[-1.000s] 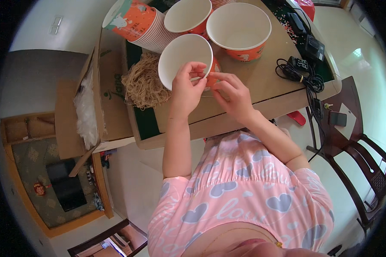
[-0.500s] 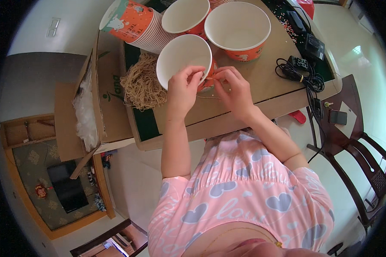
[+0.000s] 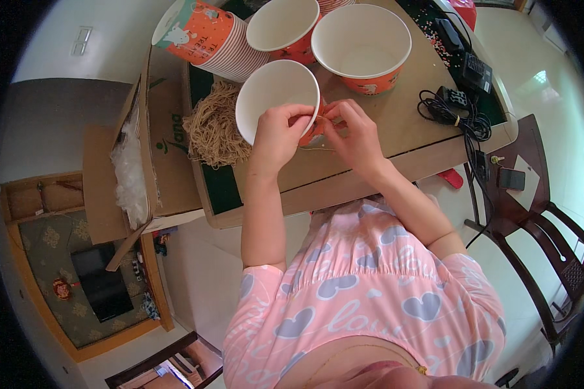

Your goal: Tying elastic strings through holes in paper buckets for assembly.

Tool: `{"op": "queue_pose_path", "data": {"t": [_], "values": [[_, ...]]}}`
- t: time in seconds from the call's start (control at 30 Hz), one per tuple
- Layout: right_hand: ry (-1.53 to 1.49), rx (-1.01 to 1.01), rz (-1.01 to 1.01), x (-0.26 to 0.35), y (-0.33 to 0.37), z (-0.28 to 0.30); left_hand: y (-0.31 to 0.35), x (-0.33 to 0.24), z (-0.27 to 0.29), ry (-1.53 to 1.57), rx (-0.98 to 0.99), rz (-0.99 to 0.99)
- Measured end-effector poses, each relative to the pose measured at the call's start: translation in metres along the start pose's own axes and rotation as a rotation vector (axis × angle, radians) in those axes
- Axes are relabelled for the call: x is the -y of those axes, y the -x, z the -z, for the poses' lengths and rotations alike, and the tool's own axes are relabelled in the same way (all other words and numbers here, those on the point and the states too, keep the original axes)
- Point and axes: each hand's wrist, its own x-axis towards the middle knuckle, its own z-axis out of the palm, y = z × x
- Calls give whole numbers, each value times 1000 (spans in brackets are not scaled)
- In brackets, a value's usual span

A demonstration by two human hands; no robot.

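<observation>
In the head view, the white-lined paper bucket [image 3: 271, 94] sat at the near edge of the brown tabletop [image 3: 402, 133], its mouth tipped toward the person's left and its orange outer wall showing on the right. The left hand [image 3: 276, 139] was curled over the near right part of the rim, thumb and fingers grasping it. The right hand [image 3: 355, 139] stood just outside that wall, its fingertips drawn in close to the left hand's; whether they were closed on anything was too small to tell. So the rim ran between the two hands, the left nearer the mouth. A thin strand [image 3: 318, 149] lay just below the fingers. The tangled twine bundle [image 3: 215, 129] rested left of the bucket, nearer the left hand.
</observation>
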Motion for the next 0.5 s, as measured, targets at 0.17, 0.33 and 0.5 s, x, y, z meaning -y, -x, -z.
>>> {"op": "queue_pose_path", "data": {"t": [0.17, 0.33, 0.5], "values": [[-92, 13, -86, 8, 0, 3, 2, -3, 0, 7, -10, -27], [-40, 56, -180, 11, 2, 5, 3, -5, 2, 0, -18, 15], [-74, 37, -198, 11, 1, 5, 3, -3, 0, -10, -1, -8]]}}
